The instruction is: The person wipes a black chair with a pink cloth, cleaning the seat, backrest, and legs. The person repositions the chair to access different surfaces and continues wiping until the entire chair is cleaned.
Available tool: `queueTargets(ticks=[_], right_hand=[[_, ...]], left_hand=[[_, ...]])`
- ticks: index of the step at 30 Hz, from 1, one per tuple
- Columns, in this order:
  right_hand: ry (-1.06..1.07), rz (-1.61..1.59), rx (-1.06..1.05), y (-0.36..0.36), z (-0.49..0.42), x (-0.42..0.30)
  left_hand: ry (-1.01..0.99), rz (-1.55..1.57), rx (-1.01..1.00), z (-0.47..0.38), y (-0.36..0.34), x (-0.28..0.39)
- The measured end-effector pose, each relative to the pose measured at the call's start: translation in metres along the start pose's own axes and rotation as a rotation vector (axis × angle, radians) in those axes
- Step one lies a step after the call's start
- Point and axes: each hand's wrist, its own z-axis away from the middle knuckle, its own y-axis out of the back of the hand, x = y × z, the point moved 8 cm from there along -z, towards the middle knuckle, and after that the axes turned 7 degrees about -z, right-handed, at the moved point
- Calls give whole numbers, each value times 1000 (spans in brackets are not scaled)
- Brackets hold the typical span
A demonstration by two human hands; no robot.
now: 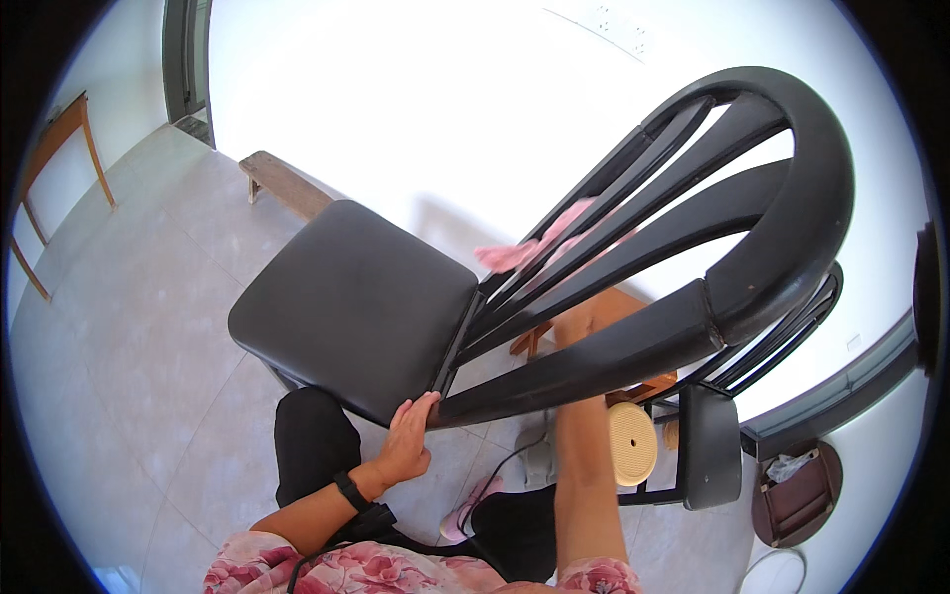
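Note:
A black chair (356,304) with a padded seat and a curved slatted back is tilted before me. My left hand (404,442) grips its frame where the seat meets the near post of the backrest (579,364). My right forearm (590,475) reaches up behind that backrest. At its end a pink cloth (499,258) shows between and beyond the slats, pressed close to them. The cloth and slats mostly hide my right hand, which appears to hold the cloth. Under the seat's near edge is my left knee (315,438).
A wooden bench (286,182) stands along the white wall. To the right are a second black chair (710,445), a cream perforated stool (631,445) and a dark round folded item (798,497) with a plastic bag. A wooden table (56,145) stands far left.

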Motion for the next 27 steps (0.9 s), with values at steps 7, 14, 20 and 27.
queueTargets(ticks=[7,14,20,27], right_hand=[[-415,-127,-283,-86,131,67],[-885,-785,-179,-81,282,31],[-962,-1123,72,-8,301,-22],[-819,-1389,-167,32,282,-142]], left_hand=[[11,-11,6,0,-3,-1],[-24,11,21,2,-2,-1],[29,46,159,32,11,23],[35,261,192,50,8,80]])
